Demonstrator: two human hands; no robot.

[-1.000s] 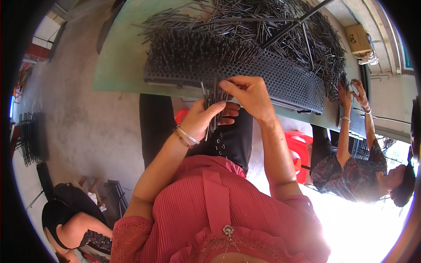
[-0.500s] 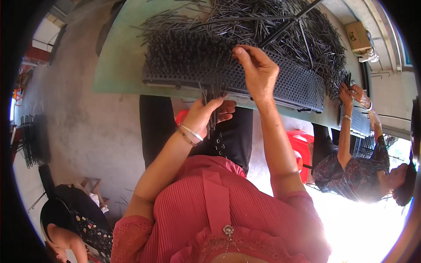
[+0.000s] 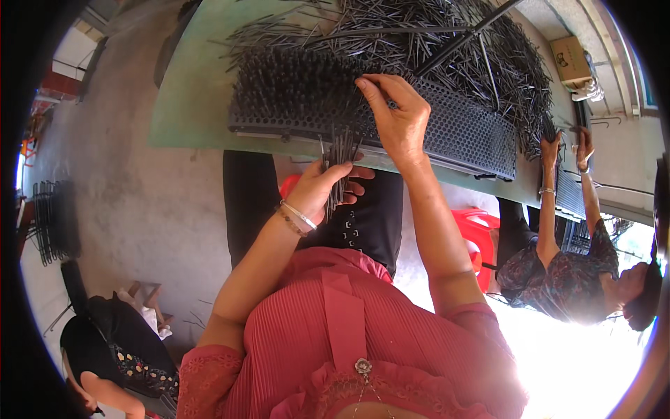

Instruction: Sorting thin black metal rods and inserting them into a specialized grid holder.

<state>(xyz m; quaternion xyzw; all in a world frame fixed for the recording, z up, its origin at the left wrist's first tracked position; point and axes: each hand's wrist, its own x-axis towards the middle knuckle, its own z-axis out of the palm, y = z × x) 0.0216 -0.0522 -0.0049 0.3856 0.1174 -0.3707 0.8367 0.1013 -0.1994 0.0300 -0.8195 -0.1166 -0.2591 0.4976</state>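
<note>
My left hand [image 3: 326,187] is closed around a bundle of thin black sticks [image 3: 342,150], held just in front of the rack's near edge. A long dark rack [image 3: 460,136] full of round holes lies along the table edge. Black sticks [image 3: 293,80] stand upright and dense in its left part, while the holes to the right show bare. Over the border between the two parts is my right hand [image 3: 401,115], thumb and forefinger pinched together at the standing sticks. What sits in that pinch is too small to make out.
A big heap of loose black sticks [image 3: 419,38] covers the far side of the green table [image 3: 185,98]. Dark metal bars [image 3: 467,35] cross above it. At right a co-worker [image 3: 579,258] handles sticks; another person [image 3: 118,356] bends at lower left. A red stool [image 3: 478,241] stands beneath the table.
My right hand has shifted slightly left along the rack, still pinched. My left hand stays nearly in place with its bundle. The co-worker's hands at right have moved apart.
</note>
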